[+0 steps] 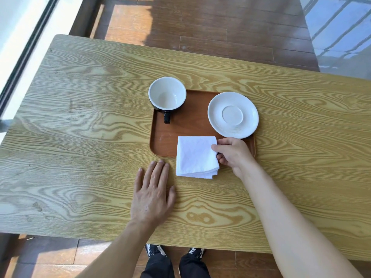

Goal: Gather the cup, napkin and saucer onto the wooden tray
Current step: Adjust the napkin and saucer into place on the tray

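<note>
A brown wooden tray (186, 125) lies on the table. A cup (167, 93), white inside and black outside, stands upright on the tray's far left corner with its handle pointing toward me. A white saucer (232, 114) rests on the tray's right side. A folded white napkin (195, 156) lies half on the tray's near edge and half on the table. My right hand (232, 152) pinches the napkin's right edge. My left hand (153, 192) lies flat on the table, fingers spread, just left of the napkin and near the tray's front edge.
The light wood-grain table (80, 127) extends wide to the left and right of the tray. Beyond its far edge is dark wooden floor. A window frame runs along the left. My shoes show below the table's near edge.
</note>
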